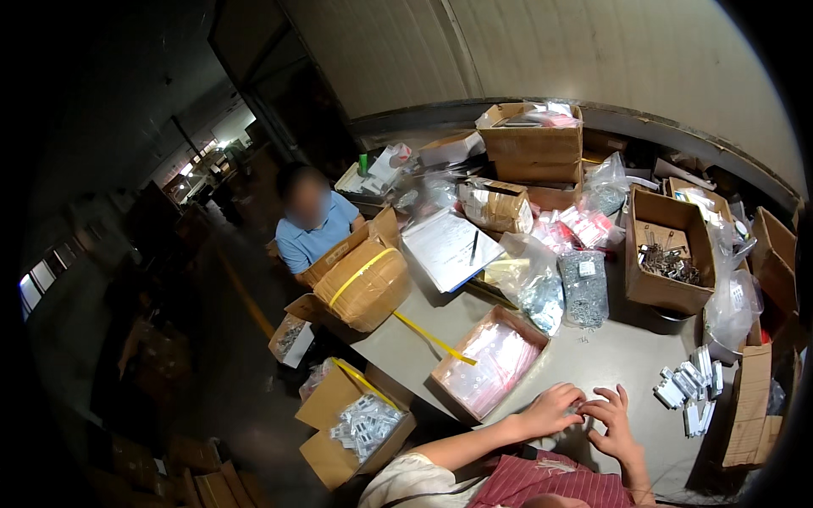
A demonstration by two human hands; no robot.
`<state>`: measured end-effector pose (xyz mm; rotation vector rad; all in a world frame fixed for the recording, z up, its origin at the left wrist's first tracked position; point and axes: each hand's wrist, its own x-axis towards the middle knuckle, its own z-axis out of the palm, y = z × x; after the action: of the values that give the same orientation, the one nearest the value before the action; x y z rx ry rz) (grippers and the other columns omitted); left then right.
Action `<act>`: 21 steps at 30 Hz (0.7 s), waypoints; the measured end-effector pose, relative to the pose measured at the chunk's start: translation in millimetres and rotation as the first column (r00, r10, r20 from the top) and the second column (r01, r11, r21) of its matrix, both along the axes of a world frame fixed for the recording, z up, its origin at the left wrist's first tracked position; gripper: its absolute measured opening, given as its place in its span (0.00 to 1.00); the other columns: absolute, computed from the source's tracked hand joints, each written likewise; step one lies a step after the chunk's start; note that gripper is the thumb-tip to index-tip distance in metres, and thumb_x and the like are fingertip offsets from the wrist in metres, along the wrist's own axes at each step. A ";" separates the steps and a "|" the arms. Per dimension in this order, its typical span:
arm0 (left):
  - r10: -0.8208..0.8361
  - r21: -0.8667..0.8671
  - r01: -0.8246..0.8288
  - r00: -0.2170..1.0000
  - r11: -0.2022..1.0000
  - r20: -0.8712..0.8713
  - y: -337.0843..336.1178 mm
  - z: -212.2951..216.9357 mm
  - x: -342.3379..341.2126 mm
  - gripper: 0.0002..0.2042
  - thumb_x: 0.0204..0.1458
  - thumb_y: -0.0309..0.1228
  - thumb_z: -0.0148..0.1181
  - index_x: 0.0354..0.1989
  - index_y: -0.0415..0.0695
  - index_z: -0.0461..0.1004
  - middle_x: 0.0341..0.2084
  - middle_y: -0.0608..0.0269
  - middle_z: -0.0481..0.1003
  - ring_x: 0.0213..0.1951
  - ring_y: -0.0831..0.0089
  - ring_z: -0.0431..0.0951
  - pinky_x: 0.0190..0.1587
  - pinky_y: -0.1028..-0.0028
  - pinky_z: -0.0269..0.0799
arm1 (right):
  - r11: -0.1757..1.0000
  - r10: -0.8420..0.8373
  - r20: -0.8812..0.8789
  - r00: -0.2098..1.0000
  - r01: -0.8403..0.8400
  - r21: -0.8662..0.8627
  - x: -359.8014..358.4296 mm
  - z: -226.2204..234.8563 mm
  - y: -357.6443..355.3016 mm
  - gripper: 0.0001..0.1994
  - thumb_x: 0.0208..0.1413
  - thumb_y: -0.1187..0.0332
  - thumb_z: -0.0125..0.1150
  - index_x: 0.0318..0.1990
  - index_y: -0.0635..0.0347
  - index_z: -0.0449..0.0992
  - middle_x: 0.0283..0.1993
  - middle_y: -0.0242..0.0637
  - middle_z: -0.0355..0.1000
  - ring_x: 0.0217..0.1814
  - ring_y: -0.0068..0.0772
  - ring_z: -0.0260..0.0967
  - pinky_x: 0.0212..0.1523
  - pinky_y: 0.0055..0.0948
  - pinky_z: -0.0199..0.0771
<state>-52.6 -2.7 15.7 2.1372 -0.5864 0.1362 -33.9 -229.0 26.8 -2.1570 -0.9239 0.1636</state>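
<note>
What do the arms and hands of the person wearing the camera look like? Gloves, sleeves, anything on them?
Both hands are bare: no gloves on the left hand or the right hand, and no rings or watch that I can make out. The forearms are uncovered. A pale short sleeve shows at the left upper arm.

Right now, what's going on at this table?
A person sits at a cluttered grey table, both hands together near its front edge. The left hand and right hand are pinching something small between them, too small to identify. Left of them is a shallow cardboard box of pink-tinted bags; to the right lies a pile of small white packets. Another person in a blue shirt sits across, behind a taped bundle.
</note>
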 end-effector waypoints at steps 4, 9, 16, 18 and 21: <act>0.065 0.228 -0.151 0.936 0.962 0.345 -0.5 14.5 3.7 0.28 0.41 0.27 0.67 0.55 0.34 0.69 0.50 0.46 0.72 0.56 0.49 0.70 0.63 0.54 0.59 | 0.996 -0.002 -0.107 0.994 -0.007 -0.089 -7.5 -0.6 0.7 0.31 0.29 0.63 0.65 0.51 0.44 0.83 0.71 0.40 0.59 0.81 0.64 0.27 0.73 0.69 0.14; -0.161 0.151 0.133 0.969 0.979 0.186 1.4 -40.0 34.6 0.19 0.35 0.21 0.63 0.40 0.38 0.67 0.38 0.49 0.69 0.46 0.48 0.68 0.54 0.57 0.62 | 0.990 0.036 -0.022 0.999 -0.039 -0.134 -6.3 -11.4 20.1 0.32 0.29 0.58 0.64 0.51 0.49 0.82 0.68 0.44 0.62 0.81 0.66 0.28 0.71 0.73 0.09; -0.230 0.120 0.206 0.944 0.971 0.235 1.4 -52.1 59.2 0.19 0.34 0.22 0.64 0.38 0.38 0.67 0.35 0.49 0.70 0.42 0.47 0.70 0.50 0.56 0.64 | 0.989 -0.023 0.136 0.990 0.043 -0.144 6.1 -19.2 29.2 0.25 0.32 0.56 0.63 0.44 0.49 0.83 0.58 0.40 0.72 0.78 0.63 0.42 0.72 0.74 0.12; -0.190 0.029 0.188 0.971 0.982 0.148 10.0 -55.6 66.7 0.13 0.36 0.24 0.65 0.32 0.40 0.71 0.31 0.50 0.73 0.39 0.46 0.73 0.46 0.54 0.67 | 0.996 -0.050 0.101 0.994 0.057 -0.070 24.8 -32.5 32.5 0.21 0.36 0.58 0.63 0.43 0.48 0.83 0.53 0.39 0.75 0.73 0.57 0.53 0.73 0.71 0.20; 0.072 0.274 -0.038 0.991 0.961 -0.114 25.1 -81.3 79.0 0.07 0.39 0.22 0.60 0.29 0.37 0.74 0.28 0.40 0.76 0.35 0.41 0.77 0.41 0.50 0.72 | 0.968 -0.244 0.017 0.970 0.242 0.061 66.9 -68.5 32.9 0.13 0.45 0.72 0.59 0.40 0.56 0.81 0.43 0.40 0.78 0.51 0.47 0.73 0.64 0.53 0.60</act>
<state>26.4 22.4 -65.7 2.4087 -0.4961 -0.0495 33.0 -196.1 -41.7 -2.1997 -0.6614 -0.0110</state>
